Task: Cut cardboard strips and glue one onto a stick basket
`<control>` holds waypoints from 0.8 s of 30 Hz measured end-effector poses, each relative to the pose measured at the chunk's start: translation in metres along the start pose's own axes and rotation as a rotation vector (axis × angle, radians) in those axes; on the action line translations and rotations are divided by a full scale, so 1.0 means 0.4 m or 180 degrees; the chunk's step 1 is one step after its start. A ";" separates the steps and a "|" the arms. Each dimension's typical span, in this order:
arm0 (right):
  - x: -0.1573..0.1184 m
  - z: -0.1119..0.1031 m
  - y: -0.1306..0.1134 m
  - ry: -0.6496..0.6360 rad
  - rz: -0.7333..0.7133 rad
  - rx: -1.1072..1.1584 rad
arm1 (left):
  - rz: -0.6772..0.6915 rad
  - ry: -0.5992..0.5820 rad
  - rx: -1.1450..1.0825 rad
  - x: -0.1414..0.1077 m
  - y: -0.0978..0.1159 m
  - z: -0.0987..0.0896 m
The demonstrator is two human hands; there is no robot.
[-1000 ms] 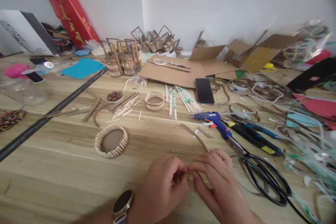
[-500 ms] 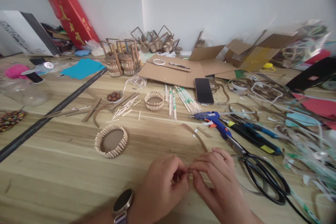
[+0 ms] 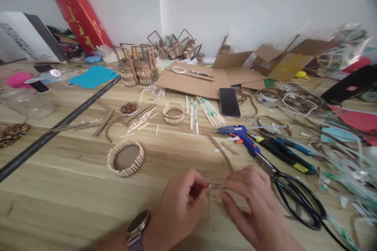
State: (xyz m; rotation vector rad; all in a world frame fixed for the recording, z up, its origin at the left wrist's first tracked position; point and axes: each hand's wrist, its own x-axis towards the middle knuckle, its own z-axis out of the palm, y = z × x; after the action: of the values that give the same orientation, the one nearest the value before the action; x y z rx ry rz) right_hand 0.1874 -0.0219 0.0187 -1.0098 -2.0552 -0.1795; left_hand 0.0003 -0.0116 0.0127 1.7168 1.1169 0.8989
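Shifted right, the right hand (image 3: 253, 204), partly open, meets a left-to-right strip (image 3: 215, 186); left hand (image 3: 185, 204) pinches it.

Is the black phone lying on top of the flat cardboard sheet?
No, the black phone lies on the wooden table, just beside the right edge of the cardboard sheet.

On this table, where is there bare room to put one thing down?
Bare wood lies between the black strip and larger stick ring, and between that ring and the left hand. Right side is crowded: scissors, glue gun, pliers.
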 end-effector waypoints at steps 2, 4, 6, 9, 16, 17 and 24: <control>0.001 0.003 -0.015 -0.0091 -0.0104 0.0139 | 0.0006 -0.0004 0.0010 -0.001 -0.002 0.002; 0.003 0.006 -0.023 -0.0147 -0.0100 0.0196 | 0.0063 -0.0027 0.0073 -0.001 -0.001 0.003; 0.005 0.008 -0.023 -0.0179 -0.0048 0.0271 | 0.0141 -0.0071 0.0154 -0.001 0.001 0.002; 0.008 0.010 -0.020 -0.0174 0.0043 0.0326 | 0.0209 -0.0116 0.0223 -0.001 0.004 0.000; 0.012 0.014 -0.023 -0.0141 0.0126 0.0318 | 0.0456 -0.0104 0.0407 -0.005 -0.001 0.003; 0.013 0.014 -0.024 -0.0148 0.0132 0.0312 | 0.0488 -0.0112 0.0425 -0.006 -0.002 0.003; 0.015 0.011 -0.015 -0.0137 0.0428 0.0314 | 0.0427 -0.0036 0.0316 -0.003 0.001 0.002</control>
State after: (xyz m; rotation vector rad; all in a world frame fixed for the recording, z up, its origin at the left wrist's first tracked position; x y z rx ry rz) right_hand 0.1782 -0.0203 0.0216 -1.0942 -2.0057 0.0132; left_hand 0.0006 -0.0131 0.0126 1.8943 1.0642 0.9277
